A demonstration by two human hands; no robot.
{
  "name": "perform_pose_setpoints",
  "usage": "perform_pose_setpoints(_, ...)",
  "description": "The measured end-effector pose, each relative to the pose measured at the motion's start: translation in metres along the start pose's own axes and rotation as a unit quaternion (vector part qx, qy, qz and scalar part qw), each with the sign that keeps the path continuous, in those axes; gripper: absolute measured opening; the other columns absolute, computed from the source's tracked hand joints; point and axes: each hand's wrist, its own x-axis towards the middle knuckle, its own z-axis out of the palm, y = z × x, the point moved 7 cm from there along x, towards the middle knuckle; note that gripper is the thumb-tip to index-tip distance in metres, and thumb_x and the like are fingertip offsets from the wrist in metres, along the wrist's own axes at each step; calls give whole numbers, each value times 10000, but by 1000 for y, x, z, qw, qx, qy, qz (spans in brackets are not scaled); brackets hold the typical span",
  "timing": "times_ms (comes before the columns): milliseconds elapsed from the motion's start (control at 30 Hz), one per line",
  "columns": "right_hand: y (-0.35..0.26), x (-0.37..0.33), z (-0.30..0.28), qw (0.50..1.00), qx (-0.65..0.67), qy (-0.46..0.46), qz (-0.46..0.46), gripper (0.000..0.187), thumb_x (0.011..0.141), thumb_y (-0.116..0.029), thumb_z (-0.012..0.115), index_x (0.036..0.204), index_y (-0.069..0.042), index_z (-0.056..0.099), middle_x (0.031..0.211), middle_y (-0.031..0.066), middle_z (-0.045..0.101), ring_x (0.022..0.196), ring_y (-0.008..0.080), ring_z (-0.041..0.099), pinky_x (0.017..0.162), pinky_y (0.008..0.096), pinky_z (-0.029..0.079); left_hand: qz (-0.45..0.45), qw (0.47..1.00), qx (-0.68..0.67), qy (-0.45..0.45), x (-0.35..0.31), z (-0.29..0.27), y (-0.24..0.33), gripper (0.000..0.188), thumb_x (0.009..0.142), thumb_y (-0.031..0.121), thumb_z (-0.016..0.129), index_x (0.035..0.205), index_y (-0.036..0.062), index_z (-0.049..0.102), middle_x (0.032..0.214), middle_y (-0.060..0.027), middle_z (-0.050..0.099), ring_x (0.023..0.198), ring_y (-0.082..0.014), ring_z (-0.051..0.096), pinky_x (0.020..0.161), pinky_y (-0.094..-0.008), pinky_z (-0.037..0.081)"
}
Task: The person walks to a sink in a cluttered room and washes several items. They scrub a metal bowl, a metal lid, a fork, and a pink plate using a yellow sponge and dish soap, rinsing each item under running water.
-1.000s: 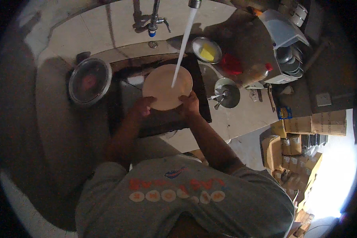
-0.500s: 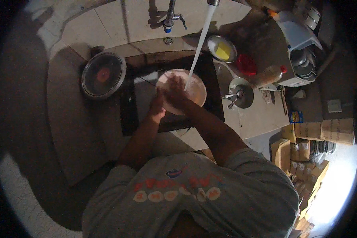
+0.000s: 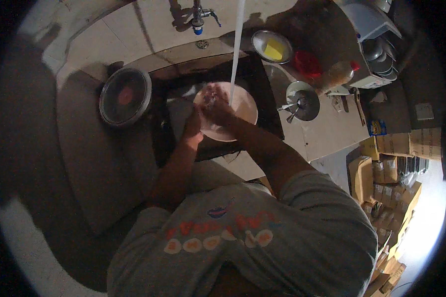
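Observation:
A pale round plate (image 3: pixel 245 106) is held over the dark sink (image 3: pixel 270 116), under a stream of water (image 3: pixel 237 44) that lands on its inner face, right of my right hand. My left hand (image 3: pixel 193 126) is closed on the plate's left rim, thumb side toward me. Reaching across it, my right hand (image 3: pixel 218 109) lies against the inner face at the left. Its fingers are blurred and dim, and I cannot make out anything in them.
A round pan with a glass lid (image 3: pixel 126 97) stands left of the sink. Rightward are a metal bowl with a yellow sponge (image 3: pixel 275 49), a red dish (image 3: pixel 307 63), a bowl with spoons (image 3: pixel 305 101), a bottle (image 3: pixel 339 74) and a dish rack (image 3: pixel 379 64). A tap (image 3: pixel 198 22) projects from the wall.
The view has shifted slightly. My right hand has moved a little up and left over the plate's inner face. My left hand keeps its hold on the rim, and the water still runs.

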Motion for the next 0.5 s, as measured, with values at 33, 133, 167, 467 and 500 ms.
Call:
perform_pose_setpoints(33, -18, -3, -10, 997, 33, 41, -61, 445, 985, -245, 501, 1405, -103, 535, 1500, 248, 443, 1440, 461, 352, 1190, 623, 250, 22, 999, -11, -29, 5, -2, 1, 687, 1015, 606, 480, 1463, 84, 478, 1421, -111, 563, 1294, -280, 542, 1065, -440, 455)
perform_pose_setpoints(133, -14, -28, 23, 986, 54, -72, -141, 481, 973, -269, 530, 1426, -107, 520, 1505, 239, 440, 1436, 435, 364, 1195, 604, 255, 112, 991, 38, 55, 7, -22, 24, 717, 1006, 618, 483, 1472, 73, 466, 1457, -112, 535, 1287, -293, 551, 1077, -447, 451)
perform_pose_setpoints(167, -6, -38, 26, 984, 61, -105, -127, 500, 968, -277, 542, 1436, -104, 510, 1510, 236, 434, 1436, 431, 364, 1196, 600, 254, 99, 993, 37, 51, 5, -28, 21, 733, 1003, 625, 484, 1476, 66, 460, 1449, -111, 544, 1277, -298, 560, 1060, -445, 463)
perform_pose_setpoints(467, 5, 14, 3, 996, 89, 16, 27, 580, 968, -332, 560, 1450, -25, 462, 1563, 229, 353, 1469, 424, 304, 1190, 575, 268, 59, 994, 71, 63, 3, -15, 12, 699, 1011, 594, 496, 1477, 75, 451, 1399, -100, 575, 1216, -276, 586, 993, -416, 495)
perform_pose_setpoints(500, -16, 14, -7, 989, 148, 1, -24, 587, 969, -338, 560, 1450, -16, 458, 1569, 228, 345, 1473, 423, 298, 1189, 572, 271, 118, 991, 36, 45, 19, -43, 17, 648, 1019, 561, 506, 1464, 91, 463, 1405, -90, 565, 1234, -269, 571, 1023, -428, 479)
